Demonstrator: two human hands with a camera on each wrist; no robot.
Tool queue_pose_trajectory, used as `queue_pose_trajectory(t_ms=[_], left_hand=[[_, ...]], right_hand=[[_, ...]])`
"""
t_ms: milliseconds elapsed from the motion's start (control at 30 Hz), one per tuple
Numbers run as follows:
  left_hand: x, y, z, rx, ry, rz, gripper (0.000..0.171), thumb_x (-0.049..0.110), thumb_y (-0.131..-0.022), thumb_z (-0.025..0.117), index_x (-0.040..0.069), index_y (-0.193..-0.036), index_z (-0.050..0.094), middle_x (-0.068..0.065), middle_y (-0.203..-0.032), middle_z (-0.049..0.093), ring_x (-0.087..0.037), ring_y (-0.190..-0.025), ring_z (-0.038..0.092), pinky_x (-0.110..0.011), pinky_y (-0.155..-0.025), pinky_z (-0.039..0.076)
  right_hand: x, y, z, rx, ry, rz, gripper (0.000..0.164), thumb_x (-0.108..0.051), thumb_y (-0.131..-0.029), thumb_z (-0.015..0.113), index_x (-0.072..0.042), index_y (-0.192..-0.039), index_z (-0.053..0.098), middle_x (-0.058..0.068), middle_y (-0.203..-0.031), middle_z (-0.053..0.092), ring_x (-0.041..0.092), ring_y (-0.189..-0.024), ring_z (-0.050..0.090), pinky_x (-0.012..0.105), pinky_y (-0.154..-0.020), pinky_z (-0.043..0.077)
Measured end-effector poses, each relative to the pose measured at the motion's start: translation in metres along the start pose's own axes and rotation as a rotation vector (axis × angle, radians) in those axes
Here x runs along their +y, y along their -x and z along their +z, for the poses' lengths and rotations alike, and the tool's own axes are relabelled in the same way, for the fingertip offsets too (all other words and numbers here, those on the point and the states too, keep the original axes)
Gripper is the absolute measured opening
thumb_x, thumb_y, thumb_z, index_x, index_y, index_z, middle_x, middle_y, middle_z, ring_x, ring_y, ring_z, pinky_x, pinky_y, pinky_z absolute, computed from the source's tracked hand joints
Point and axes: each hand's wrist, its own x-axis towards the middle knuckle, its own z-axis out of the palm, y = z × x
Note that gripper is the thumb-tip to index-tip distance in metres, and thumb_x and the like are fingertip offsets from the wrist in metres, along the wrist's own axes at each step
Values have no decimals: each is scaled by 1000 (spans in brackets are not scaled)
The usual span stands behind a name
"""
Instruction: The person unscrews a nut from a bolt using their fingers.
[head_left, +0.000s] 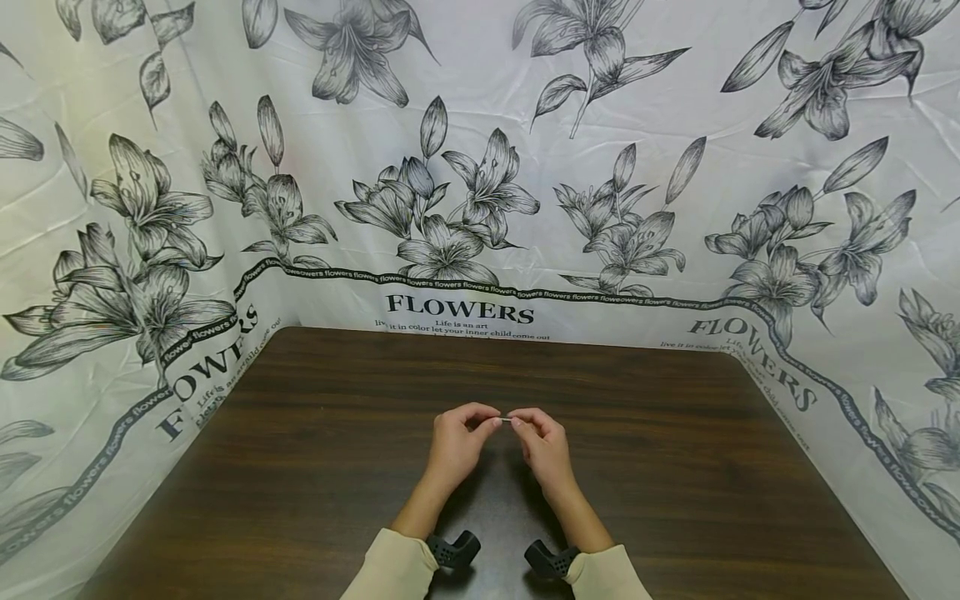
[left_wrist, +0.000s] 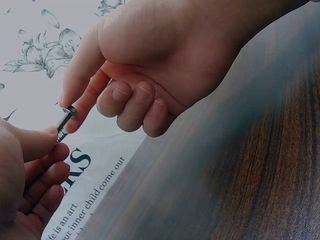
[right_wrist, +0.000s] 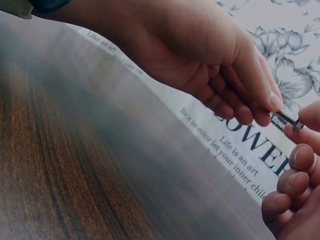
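Observation:
Above the wooden table, both hands meet at a small metal bolt point(head_left: 506, 419). The thumb and index finger of my left hand point(head_left: 456, 442) pinch the wide head end of the bolt point(left_wrist: 64, 120); its other fingers are curled toward the palm. My right hand point(head_left: 546, 454) pinches the far end of the threaded shank, its thumb and index fingertips covering the tip. Between the two hands a short stretch of thread shows in the left wrist view. In the right wrist view the bolt point(right_wrist: 285, 118) slants down toward the left hand's fingers.
Dark wood grain covers the table point(head_left: 337, 500), which has rounded far corners. A white cloth point(head_left: 480, 208) printed with flowers and lettering hangs along its back and sides. Black wrist-worn devices point(head_left: 456, 550) sit by the light sleeves point(head_left: 393, 567).

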Motion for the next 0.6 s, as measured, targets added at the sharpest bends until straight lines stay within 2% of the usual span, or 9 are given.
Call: queue_pose_trajectory(t_ms=[100, 600], left_hand=[[0, 0, 0, 2, 2, 0, 6, 9, -82, 78, 13, -86, 76, 7, -78, 69, -9, -66, 60, -26, -59, 50], [-1, 0, 0, 1, -1, -5, 6, 9, -82, 78, 13, -86, 76, 7, -78, 69, -9, -66, 60, -26, -58, 49]], right_hand=[[-10, 4, 2, -10, 1, -31, 17, 0, -96, 57, 14, -105, 62, -1, -55, 41, 4, -43, 35, 19, -43, 29], [-12, 6, 2, -17, -35, -76, 17, 7, -94, 54, 14, -108, 61, -2, -55, 41, 3, -44, 37, 19, -44, 31]])
